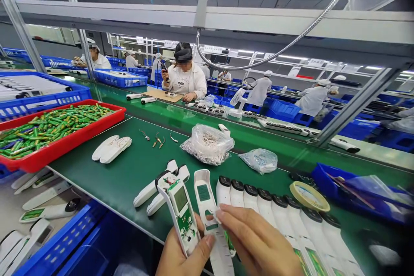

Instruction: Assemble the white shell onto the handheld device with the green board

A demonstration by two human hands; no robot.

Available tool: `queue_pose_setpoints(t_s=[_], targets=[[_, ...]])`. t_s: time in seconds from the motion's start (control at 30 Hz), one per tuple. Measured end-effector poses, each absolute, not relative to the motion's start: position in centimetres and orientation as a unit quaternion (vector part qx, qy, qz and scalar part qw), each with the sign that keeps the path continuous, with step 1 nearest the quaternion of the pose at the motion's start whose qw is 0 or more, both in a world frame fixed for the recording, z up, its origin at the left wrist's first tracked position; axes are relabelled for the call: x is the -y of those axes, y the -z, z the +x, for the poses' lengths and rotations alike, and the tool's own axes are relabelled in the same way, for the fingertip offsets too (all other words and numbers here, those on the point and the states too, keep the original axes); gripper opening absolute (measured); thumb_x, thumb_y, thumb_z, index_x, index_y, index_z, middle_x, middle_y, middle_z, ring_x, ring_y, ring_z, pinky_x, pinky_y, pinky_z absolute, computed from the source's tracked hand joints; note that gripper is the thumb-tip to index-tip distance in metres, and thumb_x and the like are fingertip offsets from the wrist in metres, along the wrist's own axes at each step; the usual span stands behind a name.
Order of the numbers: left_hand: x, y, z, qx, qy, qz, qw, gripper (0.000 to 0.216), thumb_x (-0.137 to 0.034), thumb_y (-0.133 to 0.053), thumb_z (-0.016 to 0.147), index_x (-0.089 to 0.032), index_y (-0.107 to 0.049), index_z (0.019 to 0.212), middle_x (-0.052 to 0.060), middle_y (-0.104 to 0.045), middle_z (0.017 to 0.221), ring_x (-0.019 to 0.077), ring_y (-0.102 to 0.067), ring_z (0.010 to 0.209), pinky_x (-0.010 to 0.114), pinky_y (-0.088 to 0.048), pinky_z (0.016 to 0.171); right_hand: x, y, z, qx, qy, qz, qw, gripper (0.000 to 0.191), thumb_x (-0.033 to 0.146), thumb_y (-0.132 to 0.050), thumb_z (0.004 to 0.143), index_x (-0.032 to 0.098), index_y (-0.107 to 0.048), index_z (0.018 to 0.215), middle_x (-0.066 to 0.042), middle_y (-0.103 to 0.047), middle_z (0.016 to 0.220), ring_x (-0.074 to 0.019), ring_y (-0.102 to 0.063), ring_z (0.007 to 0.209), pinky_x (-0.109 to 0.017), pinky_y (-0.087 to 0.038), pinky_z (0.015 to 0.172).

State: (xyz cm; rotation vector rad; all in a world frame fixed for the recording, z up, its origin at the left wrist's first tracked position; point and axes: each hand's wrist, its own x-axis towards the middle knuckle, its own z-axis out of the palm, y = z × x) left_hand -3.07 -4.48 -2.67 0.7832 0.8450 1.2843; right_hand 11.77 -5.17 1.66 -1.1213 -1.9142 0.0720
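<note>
- A white handset half with a bare green circuit board (180, 213) is clamped in the left hand (184, 254), thumb closed over its lower end, at the near edge of the green mat (129, 172).
- A white front shell (207, 207) is pinched by the fingertips (221, 215) of the right hand (258, 246), just right of the board half and touching it lower down.
- Both parts are held past the mat's near edge; if either grip slackened, a part would likely fall into the blue crates (64, 246) below.
- The exposed board could be smudged or bent if it were squeezed where the thumb lies.
- A row of capped white handsets (258, 200) lies just right of the shell; a sideways sweep of the right hand could knock them out of line.
- Two white handsets (161, 187) lie just left of the board half, so little room is left there.
- Beyond the shell, a clear bag of small metal parts (208, 142) and a tape roll (308, 196) are well apart; open mat is seen between.
- A red tray of green batteries (48, 131) sits far left of the shell, at the mat's left edge.
</note>
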Motion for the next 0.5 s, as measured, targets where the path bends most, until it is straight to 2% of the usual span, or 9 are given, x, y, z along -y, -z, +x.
queue_pose_setpoints(t_s=[0.1, 0.27, 0.37, 0.5], targets=[[5.0, 3.3, -2.9, -0.370, -0.558, 0.392, 0.631, 0.029, -0.041, -0.077, 0.066, -0.020, -0.059, 0.077, 0.000, -0.063, 0.072, 0.0164, -0.060, 0.074, 0.024, -0.048, 0.071, 6.6, 0.0, 12.1, 0.802, 0.007, -0.443, 0.400, 0.049, 0.020, -0.059, 0.085, 0.040, -0.049, 0.129, -0.003, -0.065, 0.115, -0.0267, -0.062, 0.101, -0.042, -0.052, 0.086], [5.3, 3.5, -2.6, -0.365, -0.541, 0.439, 0.617, 0.030, -0.044, -0.072, 0.070, -0.020, -0.059, 0.082, 0.002, -0.062, 0.076, 0.0167, -0.057, 0.074, 0.025, -0.047, 0.071, 6.9, 0.3, 13.2, 0.842, 0.046, -0.413, 0.343, 0.058, 0.019, -0.057, 0.087, 0.035, -0.036, 0.139, -0.007, -0.063, 0.120, -0.0280, -0.062, 0.102, -0.042, -0.053, 0.085], [5.4, 3.0, -2.5, -0.362, -0.535, 0.449, 0.617, 0.029, -0.042, -0.073, 0.070, -0.019, -0.058, 0.081, 0.001, -0.061, 0.077, 0.0155, -0.056, 0.073, 0.024, -0.047, 0.071, 7.2, 0.3, 13.6, 0.848, 0.099, -0.405, 0.327, 0.050, 0.016, -0.054, 0.088, 0.027, -0.045, 0.135, -0.011, -0.062, 0.120, -0.0267, -0.061, 0.103, -0.040, -0.054, 0.084], [5.5, 2.7, -2.6, -0.359, -0.513, 0.462, 0.628, 0.033, -0.045, -0.072, 0.071, -0.019, -0.057, 0.084, 0.002, -0.059, 0.076, 0.0165, -0.055, 0.077, 0.023, -0.046, 0.066, 7.5, 0.7, 13.9, 0.851, 0.154, -0.394, 0.310, 0.033, 0.011, -0.049, 0.089, 0.013, -0.059, 0.120, -0.015, -0.063, 0.116, -0.0249, -0.061, 0.101, -0.036, -0.054, 0.082]])
